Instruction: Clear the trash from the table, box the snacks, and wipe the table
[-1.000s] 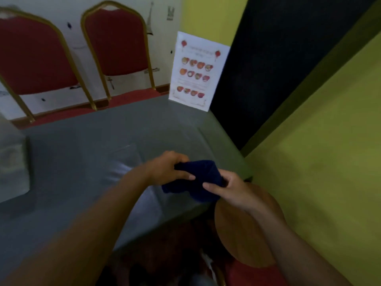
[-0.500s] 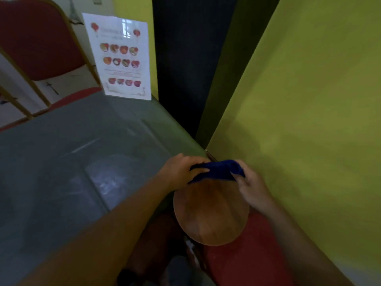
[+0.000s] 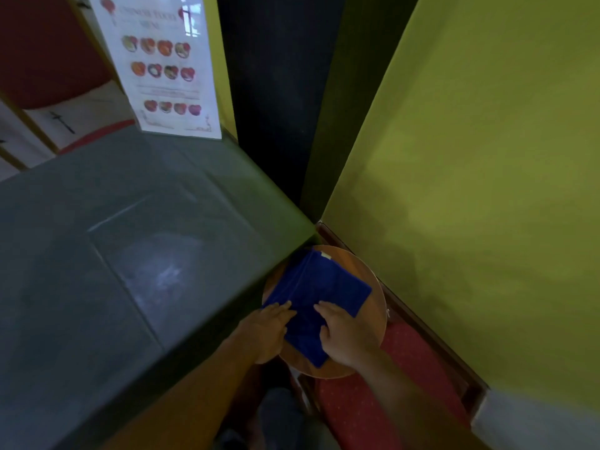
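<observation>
A dark blue cloth (image 3: 319, 292) lies spread flat on a round wooden stool (image 3: 373, 323) beside the table's near right corner. My left hand (image 3: 264, 331) rests on the cloth's left edge with its fingers flat. My right hand (image 3: 344, 334) presses the cloth's near part, fingers spread. Neither hand grips the cloth. The grey-green table (image 3: 136, 241) stretches to the left, with a faint streaky patch near its middle.
A standing picture menu (image 3: 162, 66) is at the table's far corner. Red chairs with gold frames (image 3: 48, 53) stand behind the table. A yellow-green wall (image 3: 487, 190) runs close on the right, with red carpet (image 3: 399, 384) below the stool.
The bunched cloth went from above the table edge to the stool, where it now lies spread flat. Both hands let go and rest flat on it. My view turned right and down.
</observation>
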The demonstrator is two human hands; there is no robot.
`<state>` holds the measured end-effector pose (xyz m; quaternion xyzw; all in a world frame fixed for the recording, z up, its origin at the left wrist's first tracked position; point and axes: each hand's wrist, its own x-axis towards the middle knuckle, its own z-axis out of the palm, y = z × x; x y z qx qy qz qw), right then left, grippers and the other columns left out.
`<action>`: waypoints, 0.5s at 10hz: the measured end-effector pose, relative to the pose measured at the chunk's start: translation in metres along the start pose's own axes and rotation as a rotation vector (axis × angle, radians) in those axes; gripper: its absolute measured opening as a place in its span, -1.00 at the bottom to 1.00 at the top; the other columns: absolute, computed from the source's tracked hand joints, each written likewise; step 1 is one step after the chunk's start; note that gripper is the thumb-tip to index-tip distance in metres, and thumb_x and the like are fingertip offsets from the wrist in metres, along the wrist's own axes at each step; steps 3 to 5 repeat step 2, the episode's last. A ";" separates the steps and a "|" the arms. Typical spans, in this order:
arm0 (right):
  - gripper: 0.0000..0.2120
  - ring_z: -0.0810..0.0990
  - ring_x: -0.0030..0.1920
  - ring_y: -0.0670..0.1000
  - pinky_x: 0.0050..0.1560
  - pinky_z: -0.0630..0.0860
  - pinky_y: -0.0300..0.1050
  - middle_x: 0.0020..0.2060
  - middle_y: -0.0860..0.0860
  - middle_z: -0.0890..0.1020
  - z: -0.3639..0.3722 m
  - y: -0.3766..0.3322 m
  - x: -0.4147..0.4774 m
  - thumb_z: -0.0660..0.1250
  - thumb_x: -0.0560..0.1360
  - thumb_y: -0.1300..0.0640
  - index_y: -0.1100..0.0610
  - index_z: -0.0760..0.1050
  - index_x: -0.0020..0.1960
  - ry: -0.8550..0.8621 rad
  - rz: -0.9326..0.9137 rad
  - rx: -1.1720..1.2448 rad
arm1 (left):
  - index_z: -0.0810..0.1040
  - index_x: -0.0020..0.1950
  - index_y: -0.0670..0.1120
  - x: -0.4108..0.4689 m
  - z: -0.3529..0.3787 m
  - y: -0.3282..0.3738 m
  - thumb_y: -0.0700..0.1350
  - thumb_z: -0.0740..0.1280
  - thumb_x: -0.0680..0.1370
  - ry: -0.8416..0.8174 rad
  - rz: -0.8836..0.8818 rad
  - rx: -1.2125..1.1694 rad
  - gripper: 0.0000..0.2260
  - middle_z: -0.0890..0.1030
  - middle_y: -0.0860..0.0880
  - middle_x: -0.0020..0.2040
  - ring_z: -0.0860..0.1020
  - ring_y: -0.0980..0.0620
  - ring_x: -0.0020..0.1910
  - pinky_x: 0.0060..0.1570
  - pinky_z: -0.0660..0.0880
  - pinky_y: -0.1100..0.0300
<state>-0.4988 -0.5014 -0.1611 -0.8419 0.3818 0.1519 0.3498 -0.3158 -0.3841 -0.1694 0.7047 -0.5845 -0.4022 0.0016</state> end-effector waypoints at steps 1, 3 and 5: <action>-0.52 0.30 0.52 -0.07 0.50 0.28 -0.11 0.54 -0.03 0.36 -0.011 -0.018 0.004 0.17 0.66 0.13 0.05 0.28 0.57 0.076 -0.019 0.022 | 0.14 0.60 -0.04 -0.006 -0.012 -0.002 -0.12 0.07 0.68 0.101 0.023 -0.025 -0.54 0.10 -0.04 0.62 0.10 0.00 0.58 0.55 0.05 0.08; -0.56 0.41 0.44 -0.07 0.41 0.40 -0.07 0.47 -0.08 0.45 -0.033 -0.061 0.012 0.15 0.65 0.11 -0.02 0.35 0.52 0.193 -0.120 0.021 | 0.25 0.57 -0.04 -0.025 -0.045 -0.009 -0.14 0.11 0.66 0.312 -0.006 -0.119 -0.56 0.25 -0.06 0.58 0.24 -0.01 0.53 0.50 0.14 0.18; -0.56 0.41 0.44 -0.07 0.41 0.40 -0.07 0.47 -0.08 0.45 -0.033 -0.061 0.012 0.15 0.65 0.11 -0.02 0.35 0.52 0.193 -0.120 0.021 | 0.25 0.57 -0.04 -0.025 -0.045 -0.009 -0.14 0.11 0.66 0.312 -0.006 -0.119 -0.56 0.25 -0.06 0.58 0.24 -0.01 0.53 0.50 0.14 0.18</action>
